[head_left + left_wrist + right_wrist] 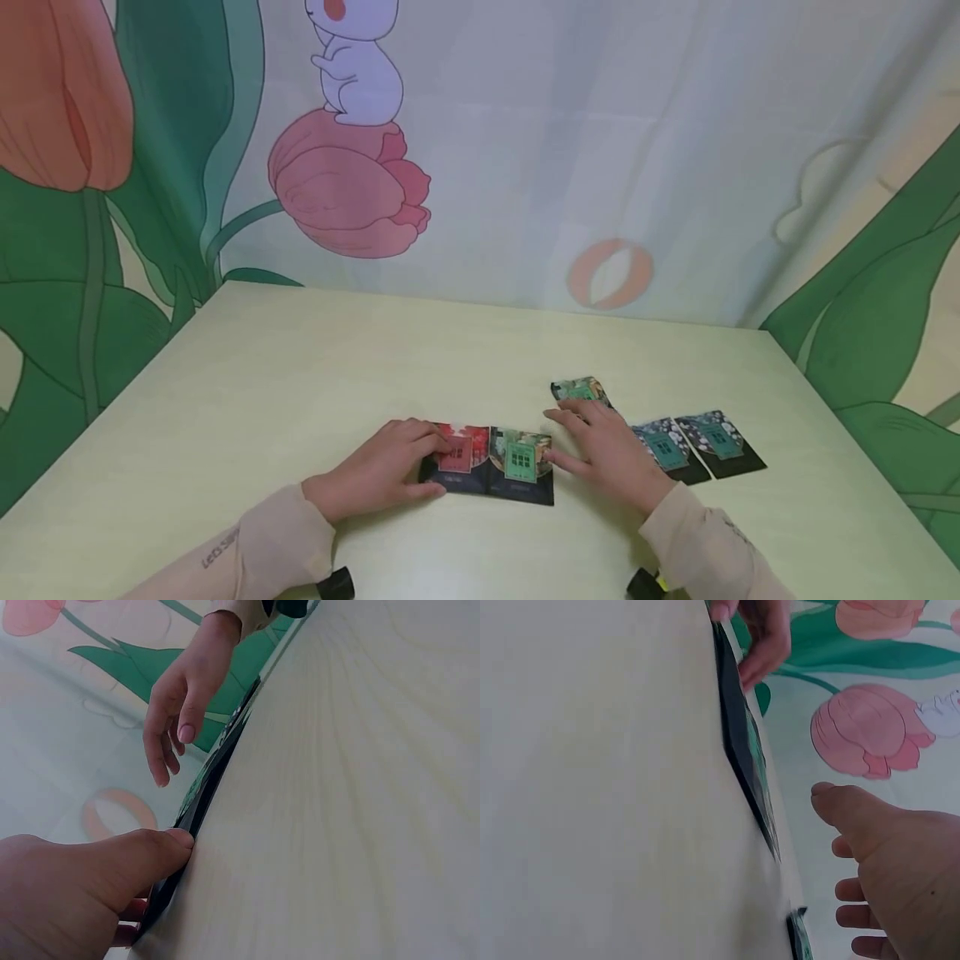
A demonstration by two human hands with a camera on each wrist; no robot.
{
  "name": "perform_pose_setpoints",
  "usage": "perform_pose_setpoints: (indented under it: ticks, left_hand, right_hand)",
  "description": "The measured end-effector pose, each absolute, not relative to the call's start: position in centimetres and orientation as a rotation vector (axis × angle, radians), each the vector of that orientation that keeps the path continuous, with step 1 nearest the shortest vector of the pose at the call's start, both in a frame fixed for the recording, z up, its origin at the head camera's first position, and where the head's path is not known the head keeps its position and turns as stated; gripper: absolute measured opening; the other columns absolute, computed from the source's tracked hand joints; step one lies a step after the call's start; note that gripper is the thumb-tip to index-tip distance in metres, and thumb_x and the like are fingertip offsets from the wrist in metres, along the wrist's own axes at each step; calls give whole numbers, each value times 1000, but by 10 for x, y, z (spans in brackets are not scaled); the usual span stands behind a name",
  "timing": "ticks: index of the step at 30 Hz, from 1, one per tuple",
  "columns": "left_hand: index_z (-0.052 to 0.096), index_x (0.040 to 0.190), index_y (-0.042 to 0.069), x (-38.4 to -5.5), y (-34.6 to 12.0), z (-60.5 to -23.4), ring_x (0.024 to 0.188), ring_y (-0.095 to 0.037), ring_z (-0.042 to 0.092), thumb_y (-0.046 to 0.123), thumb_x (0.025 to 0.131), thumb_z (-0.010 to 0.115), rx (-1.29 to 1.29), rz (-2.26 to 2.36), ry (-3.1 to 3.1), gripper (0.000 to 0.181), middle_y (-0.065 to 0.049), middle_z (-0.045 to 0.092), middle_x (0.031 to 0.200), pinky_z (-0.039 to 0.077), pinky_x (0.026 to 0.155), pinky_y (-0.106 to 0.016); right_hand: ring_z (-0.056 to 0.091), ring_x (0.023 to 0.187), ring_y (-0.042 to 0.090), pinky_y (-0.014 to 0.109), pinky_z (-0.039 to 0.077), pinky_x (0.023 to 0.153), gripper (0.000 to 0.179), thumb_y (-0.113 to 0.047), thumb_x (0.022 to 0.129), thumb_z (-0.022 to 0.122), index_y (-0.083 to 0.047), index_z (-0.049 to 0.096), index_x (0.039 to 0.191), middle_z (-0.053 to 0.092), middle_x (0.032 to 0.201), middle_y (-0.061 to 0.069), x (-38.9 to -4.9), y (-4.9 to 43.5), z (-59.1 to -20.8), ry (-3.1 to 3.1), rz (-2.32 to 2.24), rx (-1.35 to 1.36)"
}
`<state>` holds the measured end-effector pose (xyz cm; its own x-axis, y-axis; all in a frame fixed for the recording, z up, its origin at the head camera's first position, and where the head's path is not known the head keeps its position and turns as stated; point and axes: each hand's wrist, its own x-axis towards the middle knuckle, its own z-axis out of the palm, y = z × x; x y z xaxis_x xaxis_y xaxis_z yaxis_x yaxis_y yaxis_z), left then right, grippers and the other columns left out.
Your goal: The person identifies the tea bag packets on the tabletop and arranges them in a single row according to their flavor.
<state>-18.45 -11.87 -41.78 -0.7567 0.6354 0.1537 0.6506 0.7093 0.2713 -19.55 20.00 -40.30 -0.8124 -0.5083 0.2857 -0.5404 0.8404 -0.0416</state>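
A red-and-black sachet (472, 454) and a green-and-black sachet (521, 462) lie side by side on the table. My left hand (382, 468) holds the red one at its left side, with the thumb at the near edge and fingertips on the top. The left wrist view shows that thumb (154, 859) right against the sachet's dark edge. To the right of the green sachet is my right hand (611, 454), fingers spread and nothing in its grasp. Its fingers partly cover another green sachet (581, 388) farther back.
Two blue-and-black sachets, one partly behind the right hand (666, 448) and one beside it (722, 443), lie at the right. The pale wooden table (337, 358) ends at a printed curtain (495, 167) with flowers.
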Motion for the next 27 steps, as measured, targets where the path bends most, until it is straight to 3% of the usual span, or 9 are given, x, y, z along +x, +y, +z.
perform_pose_setpoints:
  ticks: [13,27]
  left_hand:
    - [64,118,15,-182,-119,-422,116,-19,54,43,83,72,-1058,-493,-2867,46,1,61,121,42,105,-41]
    - [63,119,15,-185,-120,-420,117,-18,54,44,83,71,-1073,-471,-2855,47,1,61,122,42,105,-40]
  right_hand:
    - [48,125,41,55,45,100,55,-34,89,67,-8,53,136,51,136,20,-231,228,-400,-2916,289,698]
    - [42,130,45,58,41,103,60,-35,91,65,-8,47,142,43,143,24,-247,233,-398,-3074,313,675]
